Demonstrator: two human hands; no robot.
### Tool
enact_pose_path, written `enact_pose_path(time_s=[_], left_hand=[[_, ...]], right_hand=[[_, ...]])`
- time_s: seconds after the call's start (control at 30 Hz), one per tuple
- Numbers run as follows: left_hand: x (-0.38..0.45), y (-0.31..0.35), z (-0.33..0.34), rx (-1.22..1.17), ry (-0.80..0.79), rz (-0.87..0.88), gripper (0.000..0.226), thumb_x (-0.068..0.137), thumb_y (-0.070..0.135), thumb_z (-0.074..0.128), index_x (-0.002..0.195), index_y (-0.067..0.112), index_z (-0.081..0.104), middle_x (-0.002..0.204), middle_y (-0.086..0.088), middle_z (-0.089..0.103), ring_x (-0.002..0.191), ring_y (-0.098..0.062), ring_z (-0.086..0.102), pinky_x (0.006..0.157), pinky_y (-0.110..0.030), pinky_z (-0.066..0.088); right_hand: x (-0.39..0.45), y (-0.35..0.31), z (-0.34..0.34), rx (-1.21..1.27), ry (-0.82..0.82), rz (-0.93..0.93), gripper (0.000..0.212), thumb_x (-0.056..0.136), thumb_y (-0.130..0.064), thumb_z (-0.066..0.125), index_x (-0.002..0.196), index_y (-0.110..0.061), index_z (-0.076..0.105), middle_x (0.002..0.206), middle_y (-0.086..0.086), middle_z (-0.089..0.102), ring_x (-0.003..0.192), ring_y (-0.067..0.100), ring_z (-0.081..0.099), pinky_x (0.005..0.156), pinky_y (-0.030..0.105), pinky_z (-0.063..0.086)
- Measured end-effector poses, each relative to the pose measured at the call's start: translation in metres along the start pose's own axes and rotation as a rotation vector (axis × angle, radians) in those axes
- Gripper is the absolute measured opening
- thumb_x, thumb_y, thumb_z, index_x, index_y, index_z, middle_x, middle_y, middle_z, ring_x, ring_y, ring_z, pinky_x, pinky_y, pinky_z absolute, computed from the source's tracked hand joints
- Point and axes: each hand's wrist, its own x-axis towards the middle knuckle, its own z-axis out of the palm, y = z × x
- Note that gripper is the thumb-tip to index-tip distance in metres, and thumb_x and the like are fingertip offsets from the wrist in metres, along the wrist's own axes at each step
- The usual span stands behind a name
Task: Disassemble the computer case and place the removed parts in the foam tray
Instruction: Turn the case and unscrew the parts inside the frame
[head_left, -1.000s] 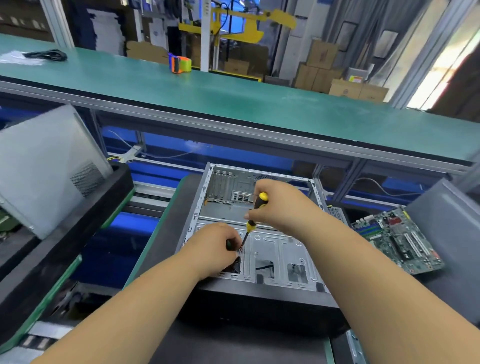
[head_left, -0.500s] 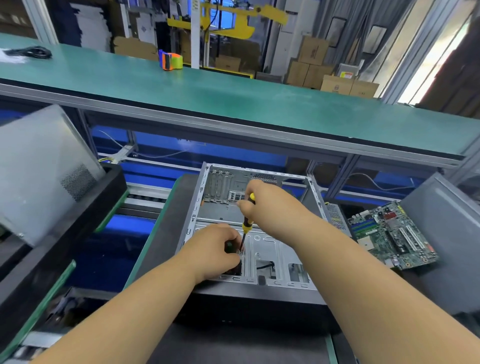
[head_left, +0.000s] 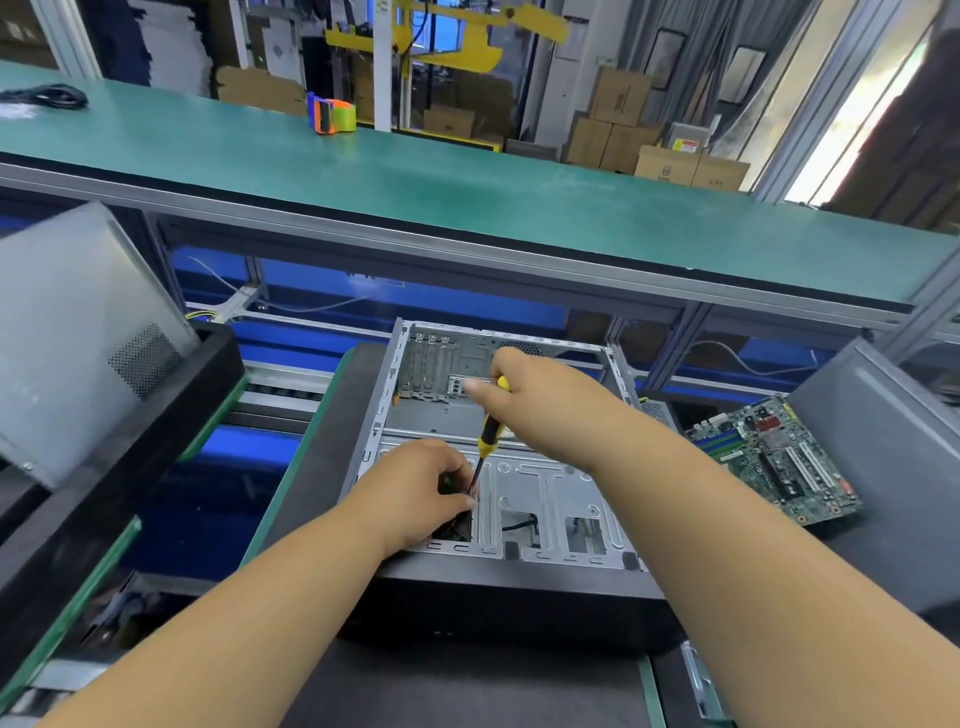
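At the far left, a grey metal side panel (head_left: 78, 332) with a perforated vent patch leans tilted in a black foam tray (head_left: 156, 441). Behind it, on the long green counter (head_left: 467, 197), a black cable bundle (head_left: 44, 97) lies near the left end and an orange-and-blue tape dispenser (head_left: 332, 115) stands farther along the far edge.

In the middle, the open computer case (head_left: 545, 493) lies on its side on a dark mat, its bare metal interior facing up. The left hand (head_left: 415, 499) rests at the near-left corner of the case's drive-bay plate, fingers curled and pinching a small dark part beside the screwdriver's tip; what that part is cannot be told. The right hand (head_left: 540, 400) grips the handle of a yellow-and-black screwdriver (head_left: 488, 431), fingers wrapped round it, the shaft tilted down and leftward so that its tip meets the case just by the left fingers.

To the right of the case, a green motherboard (head_left: 774, 457) lies flat, near but apart from the case. At the far right a second grey panel (head_left: 883, 467) leans tilted, just beside the motherboard.
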Motion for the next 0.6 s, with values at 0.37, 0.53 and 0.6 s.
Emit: enact_pose_path(time_s=[0.37,0.53,0.6], left_hand=[[0.0,0.005,-0.001,-0.062,-0.013,-0.067,0.013,0.076,0.033,0.078,0.071,0.034,0.066,0.08,0.016,0.062,0.078,-0.001,0.059,0.077,-0.03,0.053],[0.0,0.006,-0.001,-0.069,-0.022,-0.081,0.013,0.076,0.034,0.078,0.07,0.034,0.066,0.079,0.016,0.063,0.077,-0.003,0.06,0.077,-0.033,0.054],[0.001,0.007,-0.001,-0.068,-0.022,-0.086,0.013,0.075,0.034,0.078,0.07,0.034,0.066,0.078,0.016,0.063,0.076,-0.003,0.06,0.076,-0.034,0.054]], right_hand=[[-0.01,-0.01,0.003,-0.135,0.089,-0.024,0.028,0.101,-0.042,0.042,0.089,-0.018,0.048,0.077,-0.001,0.056,0.068,0.02,0.049,0.05,0.031,0.026],[-0.008,-0.008,0.007,-0.26,0.126,0.001,0.041,0.102,-0.051,0.034,0.075,-0.022,0.044,0.07,-0.002,0.054,0.063,0.018,0.047,0.049,0.03,0.025],[-0.005,-0.008,0.005,-0.189,0.066,-0.016,0.03,0.102,-0.044,0.04,0.09,-0.019,0.051,0.08,-0.001,0.063,0.067,0.018,0.05,0.05,0.03,0.027]])
